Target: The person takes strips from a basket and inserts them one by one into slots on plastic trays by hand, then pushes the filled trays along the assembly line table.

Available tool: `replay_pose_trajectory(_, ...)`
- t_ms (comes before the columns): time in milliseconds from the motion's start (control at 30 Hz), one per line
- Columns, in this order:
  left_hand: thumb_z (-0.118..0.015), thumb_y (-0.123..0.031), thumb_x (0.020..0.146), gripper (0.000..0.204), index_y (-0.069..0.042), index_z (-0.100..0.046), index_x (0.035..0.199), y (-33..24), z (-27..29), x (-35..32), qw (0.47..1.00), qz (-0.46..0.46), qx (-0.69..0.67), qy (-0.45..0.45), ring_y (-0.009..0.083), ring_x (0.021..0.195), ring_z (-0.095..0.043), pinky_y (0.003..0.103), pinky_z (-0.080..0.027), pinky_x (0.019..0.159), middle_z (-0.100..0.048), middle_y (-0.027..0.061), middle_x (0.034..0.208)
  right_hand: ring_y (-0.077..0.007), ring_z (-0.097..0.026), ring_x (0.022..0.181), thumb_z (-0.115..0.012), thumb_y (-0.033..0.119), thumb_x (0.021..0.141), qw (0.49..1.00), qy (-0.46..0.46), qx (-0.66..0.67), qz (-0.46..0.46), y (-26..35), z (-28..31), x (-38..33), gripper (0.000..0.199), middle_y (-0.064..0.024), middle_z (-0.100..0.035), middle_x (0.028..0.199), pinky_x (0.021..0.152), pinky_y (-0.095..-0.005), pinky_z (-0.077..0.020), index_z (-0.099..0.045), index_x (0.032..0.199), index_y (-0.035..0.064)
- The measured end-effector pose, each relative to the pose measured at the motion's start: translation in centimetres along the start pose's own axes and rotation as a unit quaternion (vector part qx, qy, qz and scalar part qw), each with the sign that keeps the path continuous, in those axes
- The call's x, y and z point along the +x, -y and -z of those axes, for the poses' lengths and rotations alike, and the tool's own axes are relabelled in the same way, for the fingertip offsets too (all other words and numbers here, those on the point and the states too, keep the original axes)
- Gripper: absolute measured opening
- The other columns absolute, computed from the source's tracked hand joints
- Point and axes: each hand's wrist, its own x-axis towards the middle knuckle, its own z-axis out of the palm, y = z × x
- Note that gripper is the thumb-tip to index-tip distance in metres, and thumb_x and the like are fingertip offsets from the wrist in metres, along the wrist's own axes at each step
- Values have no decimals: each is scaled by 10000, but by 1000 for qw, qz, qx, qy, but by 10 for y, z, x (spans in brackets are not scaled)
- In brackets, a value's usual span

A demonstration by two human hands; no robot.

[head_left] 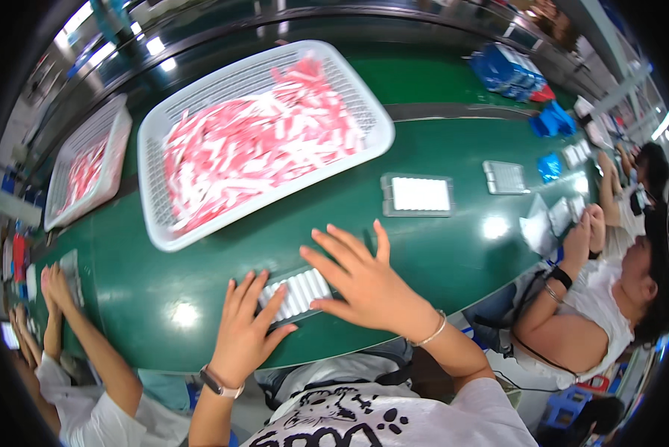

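Observation:
A small clear tray with a row of white stick-like pieces (pixel 298 293) lies on the green table in front of me. At its left end is my left hand (pixel 243 328), fingers stretched out, the forefinger along the edge of the row. My right hand (pixel 368 287) spreads its fingers above the tray's right end, with its thumb close to the pieces. Neither hand is closed round anything. Beyond them, a large white basket (pixel 275 195) holds a heap of loose pink and white strips (pixel 252 153). A second clear tray of white pieces (pixel 421 195) lies to the right.
Further right are another clear tray (pixel 505 178), blue packages (pixel 507 71) and a co-worker (pixel 606 313) handling small packs. Another white basket (pixel 92 164) stands at the left, near a second co-worker's hands (pixel 57 287). The table's curved front edge (pixel 364 349) runs before me.

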Motion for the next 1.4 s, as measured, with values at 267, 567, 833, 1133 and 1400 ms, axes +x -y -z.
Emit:
replay_pose_trajectory(267, -704, -248, 817, 594, -65, -499, 1344, -14, -16, 48, 997, -72, 26, -22, 426, 1276, -403, 560, -303, 1073, -393, 242, 1410, -330, -298, 1392, -582, 30, 814, 934, -54, -252, -247, -172, 74, -38, 594, -87, -379, 1472, 1058, -693, -180, -441, 1376, 161)
replay_pose_trajectory(567, -623, -155, 875, 565, -20, -424, 1386, -23, -34, 112, 994, -106, 12, -15, 462, 1365, -272, 555, -252, 1104, -292, 263, 1478, -335, -279, 1399, -607, -66, 721, 894, 72, -267, -352, -247, 131, -73, 819, -71, -388, 1453, 1064, -717, -192, -356, 1432, 253)
replay_pose_trajectory(833, -555, -115, 895, 516, 11, -421, 1377, -73, -67, 160, 980, -200, -8, -16, 453, 1382, -248, 550, -204, 1127, -292, 267, 1479, -292, -555, 1072, -761, 338, 539, 923, -103, -311, -200, -258, 131, -83, 663, -138, -575, 1072, 943, -646, -359, -576, 1098, 34)
replay_pose_trajectory(1133, -626, -97, 837, 594, 9, -409, 1379, -96, -58, 181, 972, -206, -94, -62, 482, 1399, -186, 532, -226, 1126, -245, 270, 1496, -312, -538, 1015, -719, 186, 550, 998, -6, -36, 42, -84, 118, -61, 883, -154, -492, 1159, 860, -406, -442, -403, 1341, -48)
replay_pose_trajectory(1400, -739, -202, 759, 479, -42, -573, 1179, -17, 36, 110, 931, -44, 209, -297, 377, 1131, -519, 527, -401, 966, -537, 186, 1217, -270, -513, 1098, -671, 98, 586, 971, 163, 53, 168, -35, 45, -32, 857, -105, -518, 1200, 925, -392, -410, -410, 1399, 33)
